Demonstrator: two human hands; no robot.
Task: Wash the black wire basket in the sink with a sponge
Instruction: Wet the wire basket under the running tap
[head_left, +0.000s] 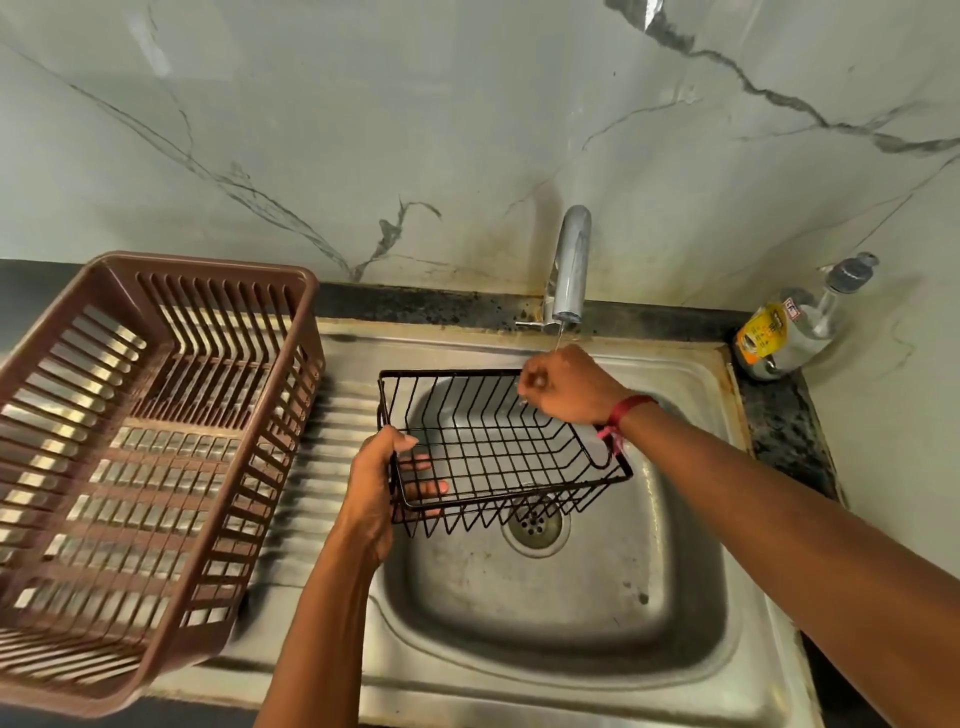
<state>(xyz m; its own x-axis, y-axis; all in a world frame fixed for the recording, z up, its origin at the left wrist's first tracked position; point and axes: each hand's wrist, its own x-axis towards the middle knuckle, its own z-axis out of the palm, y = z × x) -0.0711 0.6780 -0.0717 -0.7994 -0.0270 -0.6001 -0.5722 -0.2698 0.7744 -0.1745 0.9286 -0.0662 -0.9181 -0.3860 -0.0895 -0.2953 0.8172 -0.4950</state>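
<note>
Left hand (371, 483) grips the near left corner of the black wire basket (493, 441), fingers curled inside it. Right hand (566, 387) pinches its far rim, under a trickling tap (571, 265). The basket is held over the steel sink (571, 613), with a brown dish rack (156, 415) to the left.

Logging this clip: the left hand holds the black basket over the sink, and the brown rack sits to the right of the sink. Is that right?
Not quite. The head view shows the rack on the left of the sink, not the right. The left hand does hold the basket over the sink.
</note>
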